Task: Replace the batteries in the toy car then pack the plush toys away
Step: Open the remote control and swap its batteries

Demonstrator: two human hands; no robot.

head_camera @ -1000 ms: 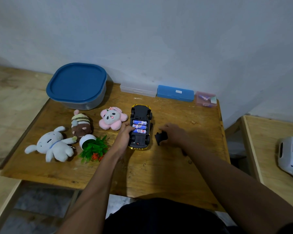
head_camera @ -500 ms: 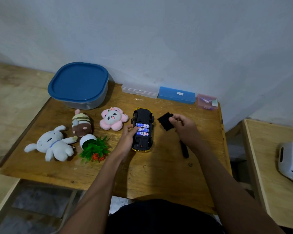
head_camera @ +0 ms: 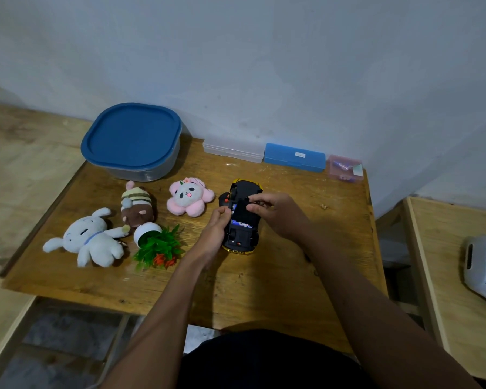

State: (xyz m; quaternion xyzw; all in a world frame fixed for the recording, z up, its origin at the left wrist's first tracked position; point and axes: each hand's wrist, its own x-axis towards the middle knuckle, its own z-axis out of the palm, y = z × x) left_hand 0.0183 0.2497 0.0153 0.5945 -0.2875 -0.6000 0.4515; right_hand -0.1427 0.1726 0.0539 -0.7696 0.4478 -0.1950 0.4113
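At 3 o'clock from the pink plush (head_camera: 190,199), left hand (head_camera: 218,228) grips the flipped toy car (head_camera: 243,233). Right hand (head_camera: 278,214) pinches the battery cover (head_camera: 240,209) over it.

Single head-worn wide-angle view (no second), looking forward and down, close over brown wooden table (head_camera: 264,284).

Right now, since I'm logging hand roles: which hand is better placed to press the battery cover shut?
Right. The right hand pinches the black cover over the toy car battery bay, with batteries partly showing; the left hand grips the car's side, steadying it.
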